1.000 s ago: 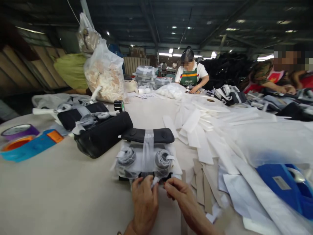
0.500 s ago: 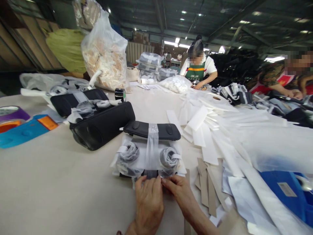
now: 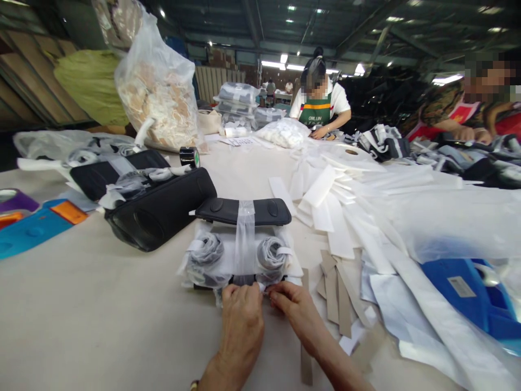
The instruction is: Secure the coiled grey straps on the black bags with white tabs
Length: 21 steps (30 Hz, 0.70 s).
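In the head view, the wrapped bundle [image 3: 230, 251] lies on the surface [image 3: 122, 326] before both hands, clear tape [image 3: 245, 233] crossing its black pad [image 3: 269, 212]. The left hand [image 3: 243, 317] has its fingers curled at the near edge; the right hand's [image 3: 299, 312] are bent close beside them. Whether either grips anything, I cannot tell. The step seems to be fingertip work there, calling for fine control and a steady bundle.

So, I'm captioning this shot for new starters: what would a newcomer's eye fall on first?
Probably the left hand and right hand, low in the middle, fingertips at the near edge of a plastic-wrapped bundle with two grey rolls. Next, perhaps, the big clear bag at upper left, bulging with scraps, and the white strips strewn right of the bundle.
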Available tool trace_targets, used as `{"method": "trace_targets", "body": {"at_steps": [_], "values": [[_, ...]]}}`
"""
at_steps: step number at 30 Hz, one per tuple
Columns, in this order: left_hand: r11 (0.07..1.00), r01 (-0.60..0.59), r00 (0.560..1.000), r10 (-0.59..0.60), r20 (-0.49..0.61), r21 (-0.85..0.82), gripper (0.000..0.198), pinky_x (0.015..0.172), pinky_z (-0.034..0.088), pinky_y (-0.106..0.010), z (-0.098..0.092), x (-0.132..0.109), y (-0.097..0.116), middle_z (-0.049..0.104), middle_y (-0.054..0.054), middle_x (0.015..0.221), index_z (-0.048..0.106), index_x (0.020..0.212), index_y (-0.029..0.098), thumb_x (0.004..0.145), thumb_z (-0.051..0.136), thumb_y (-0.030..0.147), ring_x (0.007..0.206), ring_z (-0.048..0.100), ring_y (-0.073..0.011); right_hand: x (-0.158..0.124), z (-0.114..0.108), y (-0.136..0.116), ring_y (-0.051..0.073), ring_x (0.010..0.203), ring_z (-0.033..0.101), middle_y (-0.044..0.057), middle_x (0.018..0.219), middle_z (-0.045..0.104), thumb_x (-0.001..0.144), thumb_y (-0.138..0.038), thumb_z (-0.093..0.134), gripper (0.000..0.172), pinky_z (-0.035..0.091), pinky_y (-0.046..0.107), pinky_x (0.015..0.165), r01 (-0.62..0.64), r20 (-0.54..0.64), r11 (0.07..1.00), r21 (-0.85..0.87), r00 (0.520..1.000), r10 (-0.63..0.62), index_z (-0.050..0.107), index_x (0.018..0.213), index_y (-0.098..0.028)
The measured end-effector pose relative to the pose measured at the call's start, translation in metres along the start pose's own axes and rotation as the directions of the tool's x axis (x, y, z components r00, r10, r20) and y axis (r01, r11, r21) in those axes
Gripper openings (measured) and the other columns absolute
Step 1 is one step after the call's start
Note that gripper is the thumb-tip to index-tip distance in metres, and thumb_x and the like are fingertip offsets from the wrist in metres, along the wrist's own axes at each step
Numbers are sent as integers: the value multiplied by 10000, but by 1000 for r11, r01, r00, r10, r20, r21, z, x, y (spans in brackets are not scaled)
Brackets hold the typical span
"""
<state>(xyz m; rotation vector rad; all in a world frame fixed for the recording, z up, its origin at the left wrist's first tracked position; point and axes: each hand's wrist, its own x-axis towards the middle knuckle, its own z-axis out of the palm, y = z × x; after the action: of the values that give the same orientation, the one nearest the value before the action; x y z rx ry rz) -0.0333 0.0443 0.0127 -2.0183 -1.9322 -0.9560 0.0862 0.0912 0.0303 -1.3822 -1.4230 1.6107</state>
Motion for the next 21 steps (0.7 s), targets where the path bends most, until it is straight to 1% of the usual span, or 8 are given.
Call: {"method": "trace_targets", "body": {"at_steps": [3, 5, 8, 12, 14, 17, 19, 21], "values": [[1000, 14, 1000, -14, 22, -18, 270, 694, 333, -330, -1, 2, -1, 551, 2, 597, 527, 770, 168, 912, 306, 110, 589, 539, -172, 1, 7, 9, 159, 595, 513, -1, 613, 605, 676, -273, 554, 124, 361, 260, 554, 31, -55, 999, -10, 998, -31, 647, 700, -195], [999, 23, 999, -22, 38, -36, 277, 678, 336, -324, -1, 3, -2, 568, -3, 604, 535, 760, 171, 905, 308, 105, 586, 544, -173, 0, 11, 11, 169, 624, 535, 8, 656, 629, 687, -258, 552, 102, 379, 270, 580, 48, -90, 999, -20, 995, -49, 631, 712, -198], [997, 40, 997, -35, 70, -71, 278, 659, 346, -322, -4, 6, -3, 602, -14, 621, 550, 746, 170, 889, 321, 105, 590, 558, -179, -1, 15, 9, 180, 656, 548, 17, 683, 634, 689, -230, 555, 50, 389, 288, 624, 61, -138, 998, -34, 988, -65, 594, 683, -199], [989, 87, 986, -68, 155, -123, 258, 641, 375, -323, -10, 11, -5, 626, -13, 633, 587, 736, 182, 858, 365, 132, 600, 572, -187, -1, 18, 6, 182, 657, 550, 15, 665, 621, 676, -199, 550, 32, 394, 295, 639, 64, -175, 998, -9, 982, -64, 563, 646, -205], [980, 141, 972, -111, 205, -139, 237, 631, 395, -318, -14, 14, -5, 642, -14, 647, 610, 739, 186, 833, 396, 149, 616, 579, -192, -1, 21, 7, 175, 641, 549, 6, 640, 609, 665, -194, 547, 28, 401, 289, 627, 58, -190, 998, 30, 981, -52, 552, 643, -210], [959, 243, 940, -197, 278, -143, 212, 622, 417, -304, -18, 19, -5, 667, -20, 678, 639, 755, 187, 793, 432, 164, 648, 590, -197, 1, 28, 11, 156, 559, 535, -15, 568, 563, 660, -222, 532, 21, 409, 266, 541, 35, -193, 991, 130, 981, -9, 512, 663, -216], [942, 305, 914, -249, 320, -137, 195, 629, 425, -299, -21, 22, -3, 675, -21, 690, 649, 759, 186, 774, 455, 169, 675, 596, -202, 2, 32, 12, 141, 511, 522, -28, 543, 537, 656, -258, 529, 67, 410, 251, 489, 20, -188, 978, 208, 982, 20, 480, 679, -219], [926, 355, 889, -292, 353, -128, 179, 648, 430, -302, -22, 24, -2, 682, -26, 710, 650, 762, 185, 767, 472, 169, 709, 602, -208, 2, 36, 13, 127, 491, 518, -34, 543, 533, 645, -284, 538, 110, 420, 239, 470, 10, -184, 962, 272, 982, 41, 463, 690, -218]]}}
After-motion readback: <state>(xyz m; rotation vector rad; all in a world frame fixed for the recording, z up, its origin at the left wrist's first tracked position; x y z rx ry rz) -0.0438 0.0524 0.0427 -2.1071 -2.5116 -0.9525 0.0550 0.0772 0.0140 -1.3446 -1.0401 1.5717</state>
